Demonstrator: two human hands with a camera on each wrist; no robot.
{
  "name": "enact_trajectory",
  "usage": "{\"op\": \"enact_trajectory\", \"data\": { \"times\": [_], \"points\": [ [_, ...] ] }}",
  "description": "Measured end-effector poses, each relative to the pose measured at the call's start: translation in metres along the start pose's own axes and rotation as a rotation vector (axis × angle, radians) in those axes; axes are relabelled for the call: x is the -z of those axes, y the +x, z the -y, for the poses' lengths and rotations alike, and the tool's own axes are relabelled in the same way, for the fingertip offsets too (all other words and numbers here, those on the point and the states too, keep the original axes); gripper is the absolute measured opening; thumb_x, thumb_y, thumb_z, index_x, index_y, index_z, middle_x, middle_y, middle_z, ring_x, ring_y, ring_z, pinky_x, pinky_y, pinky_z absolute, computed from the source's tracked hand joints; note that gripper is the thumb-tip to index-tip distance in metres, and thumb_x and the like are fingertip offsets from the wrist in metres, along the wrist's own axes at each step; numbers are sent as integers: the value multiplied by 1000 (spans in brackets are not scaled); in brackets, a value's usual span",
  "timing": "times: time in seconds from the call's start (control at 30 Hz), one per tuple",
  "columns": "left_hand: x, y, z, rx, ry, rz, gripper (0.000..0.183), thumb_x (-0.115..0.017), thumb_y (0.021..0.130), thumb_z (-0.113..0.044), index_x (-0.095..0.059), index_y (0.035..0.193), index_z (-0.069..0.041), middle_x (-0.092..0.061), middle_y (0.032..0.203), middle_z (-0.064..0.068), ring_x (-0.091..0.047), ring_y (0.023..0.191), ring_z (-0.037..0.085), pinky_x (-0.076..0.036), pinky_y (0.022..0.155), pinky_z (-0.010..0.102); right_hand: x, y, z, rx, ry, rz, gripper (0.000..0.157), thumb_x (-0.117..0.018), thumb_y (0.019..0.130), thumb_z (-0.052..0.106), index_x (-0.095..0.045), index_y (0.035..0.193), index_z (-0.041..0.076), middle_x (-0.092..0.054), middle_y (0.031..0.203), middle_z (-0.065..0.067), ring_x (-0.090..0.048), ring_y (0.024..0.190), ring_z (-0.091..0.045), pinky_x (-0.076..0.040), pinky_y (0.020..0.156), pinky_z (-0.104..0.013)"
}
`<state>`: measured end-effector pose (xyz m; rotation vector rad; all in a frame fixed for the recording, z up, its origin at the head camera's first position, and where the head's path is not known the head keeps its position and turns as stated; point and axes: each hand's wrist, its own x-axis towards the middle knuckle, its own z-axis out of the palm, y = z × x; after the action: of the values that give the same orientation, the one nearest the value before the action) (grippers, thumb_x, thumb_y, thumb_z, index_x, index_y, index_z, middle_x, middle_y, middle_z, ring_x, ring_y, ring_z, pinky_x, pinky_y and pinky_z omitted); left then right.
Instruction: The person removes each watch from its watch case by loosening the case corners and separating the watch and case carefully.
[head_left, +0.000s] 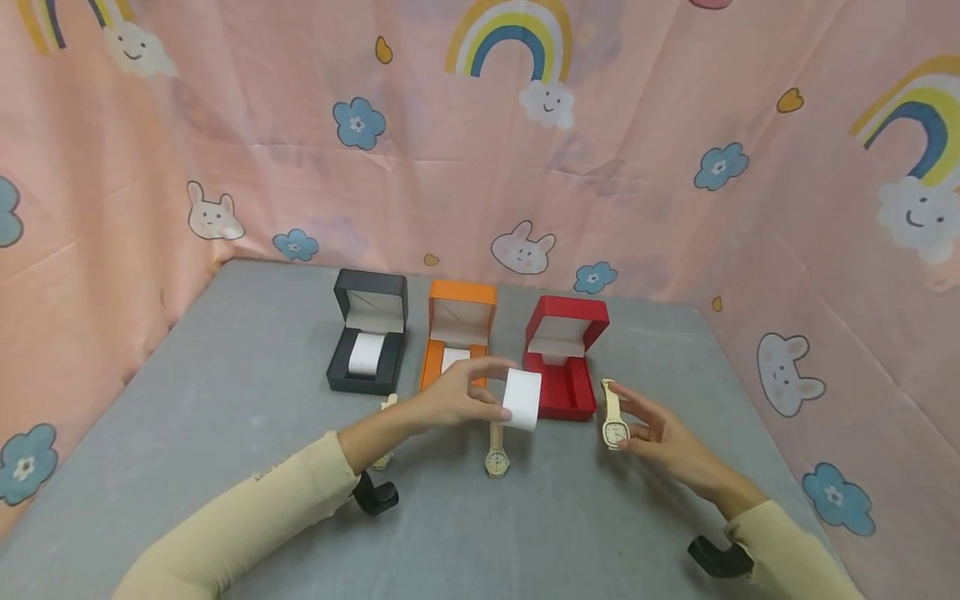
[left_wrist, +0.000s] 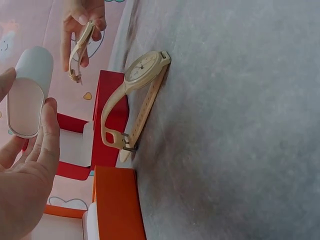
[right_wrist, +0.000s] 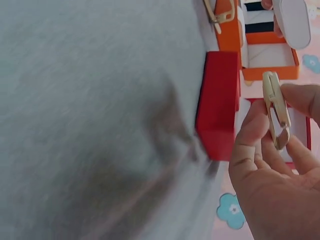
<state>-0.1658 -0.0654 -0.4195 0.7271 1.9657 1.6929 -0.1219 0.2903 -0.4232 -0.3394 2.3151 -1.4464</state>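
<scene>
My left hand (head_left: 459, 395) pinches a white watch cushion (head_left: 522, 400) between thumb and fingers, held up in front of the red box. In the left wrist view the cushion (left_wrist: 33, 90) turns its oval end to the camera. To the right of the red watch box (head_left: 566, 392), my right hand (head_left: 667, 433) grips a cream wristwatch (head_left: 616, 434) with its dial facing up. Its strap makes a loop in the right wrist view, where thumb and fingers pinch the watch (right_wrist: 275, 107). The red box stands with its lid up, its red interior showing.
An orange box (head_left: 462, 298) and a dark grey box (head_left: 372, 287) stand open at the left, each with a white cushion inside. Another cream watch (head_left: 497, 462) lies on the grey table (head_left: 562, 533); a third (head_left: 382, 461) is partly hidden by the left forearm. Patterned pink cloth hangs behind.
</scene>
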Motion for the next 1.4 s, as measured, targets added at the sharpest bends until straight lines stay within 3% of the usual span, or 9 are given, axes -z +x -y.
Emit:
{"op": "enact_trajectory", "data": {
  "times": [0.33,0.7,0.97,1.03,1.2,1.27,1.4],
  "points": [
    [-7,4,1,45,11,12,64,-74,90,-7,-48,149,-10,-52,148,16,-73,99,20,-58,86,30,7,-7,-12,-57,-19,44,83,-72,93,17,-25,162,20,-18,166,-24,-68,107,-24,-55,89,-22],
    [-15,7,6,50,0,13,67,-75,89,-9,-46,150,-10,-52,147,16,-73,99,18,-60,86,32,7,-14,-26,-22,-7,71,84,-73,92,13,-26,161,14,-19,166,-23,-67,90,-18,-52,82,-20],
    [-20,7,6,44,-24,25,69,-74,89,-5,-43,151,-7,-51,148,17,-73,100,20,-59,85,29,3,-21,-33,-20,3,59,84,-73,91,11,-26,161,12,-21,165,-23,-68,92,-16,-53,82,-20],
    [-21,7,5,48,-29,23,69,-74,90,-5,-43,151,-7,-51,148,17,-73,100,19,-59,85,29,2,-22,-35,-15,0,60,83,-73,91,11,-26,161,11,-25,165,-16,-67,91,-17,-52,81,-20],
    [-22,7,6,57,-32,21,68,-74,90,-8,-44,151,-9,-50,148,17,-73,100,18,-59,87,30,1,-25,-41,39,16,87,81,-71,92,7,-26,160,5,-39,155,14,-67,92,-15,-53,79,-20],
    [-22,8,7,59,-29,20,68,-74,90,-8,-44,152,-9,-50,148,17,-73,100,18,-59,87,30,0,-25,-43,57,20,100,80,-70,92,5,-26,159,3,-40,155,7,-67,93,-14,-54,78,-21],
    [-22,8,8,59,-25,13,69,-74,90,-9,-43,152,-8,-51,147,17,-73,99,18,-59,86,30,-3,-26,-44,56,-7,103,78,-70,93,5,-27,158,3,-30,159,-27,-66,95,-13,-54,76,-21]
  ]
}}
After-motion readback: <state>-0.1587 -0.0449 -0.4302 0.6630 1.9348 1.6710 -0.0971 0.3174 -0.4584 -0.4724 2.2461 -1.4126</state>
